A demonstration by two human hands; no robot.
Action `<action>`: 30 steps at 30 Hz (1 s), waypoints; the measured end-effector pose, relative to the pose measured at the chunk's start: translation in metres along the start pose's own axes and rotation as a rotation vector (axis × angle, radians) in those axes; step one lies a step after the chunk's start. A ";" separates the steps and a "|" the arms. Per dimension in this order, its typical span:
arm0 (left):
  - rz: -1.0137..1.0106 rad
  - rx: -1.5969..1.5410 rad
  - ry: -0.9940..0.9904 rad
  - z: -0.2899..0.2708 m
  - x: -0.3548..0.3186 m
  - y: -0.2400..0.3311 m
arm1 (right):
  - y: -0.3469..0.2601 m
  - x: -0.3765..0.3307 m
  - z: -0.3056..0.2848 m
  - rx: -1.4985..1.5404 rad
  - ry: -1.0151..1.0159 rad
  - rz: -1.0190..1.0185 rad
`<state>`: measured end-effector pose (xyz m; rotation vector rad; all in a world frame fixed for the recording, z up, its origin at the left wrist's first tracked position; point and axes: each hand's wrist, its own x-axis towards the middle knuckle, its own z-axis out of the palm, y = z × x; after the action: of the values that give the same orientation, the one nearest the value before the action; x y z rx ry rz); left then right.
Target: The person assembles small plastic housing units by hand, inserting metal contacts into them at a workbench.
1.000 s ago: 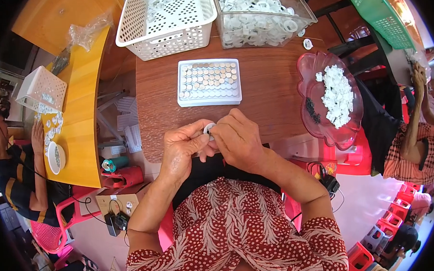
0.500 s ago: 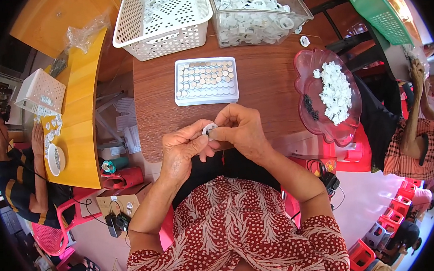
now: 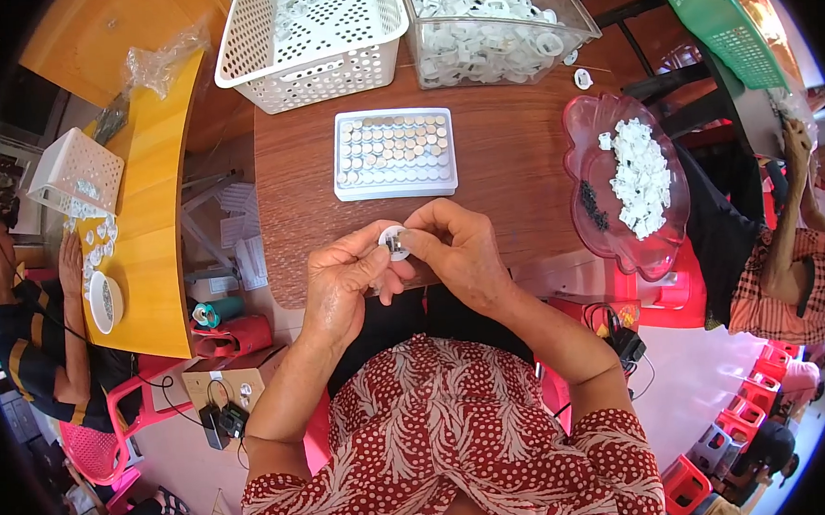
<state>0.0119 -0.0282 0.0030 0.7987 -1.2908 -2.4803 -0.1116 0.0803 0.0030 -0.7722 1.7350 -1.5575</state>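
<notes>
the right hand (image 3: 464, 259), which earlier hid much of the round white piece (image 3: 391, 244), has drawn back to its right edge, so its dark-marked middle now shows more fully.

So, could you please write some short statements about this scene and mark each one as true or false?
1. The left hand holds a round white piece. True.
2. The right hand lies flat on the table. False: the right hand has its fingers at the round white piece.
3. The tray of pale discs lies left of the red dish. True.
4. The red dish holds nothing but white parts. False: small black pieces lie beside the white parts.
</notes>
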 end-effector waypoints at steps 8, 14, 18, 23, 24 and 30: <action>-0.015 -0.020 0.018 0.002 -0.002 -0.001 | 0.001 -0.003 0.005 -0.124 0.074 -0.021; -0.043 -0.062 0.033 0.001 -0.001 -0.003 | 0.007 -0.007 0.009 -0.201 0.170 -0.232; -0.048 -0.086 0.044 0.001 -0.001 -0.003 | 0.012 -0.006 0.006 -0.323 0.197 -0.482; -0.016 -0.054 0.062 0.003 -0.002 -0.004 | 0.015 -0.004 0.003 -0.506 0.138 -0.663; -0.009 -0.039 0.069 0.005 -0.003 -0.004 | 0.014 -0.005 0.004 -0.506 0.138 -0.663; 0.029 0.052 0.095 0.006 -0.003 -0.006 | 0.006 -0.003 0.006 -0.680 0.102 -0.710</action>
<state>0.0112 -0.0195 0.0020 0.8923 -1.3284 -2.3645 -0.1052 0.0802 -0.0026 -1.8266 2.2402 -1.4074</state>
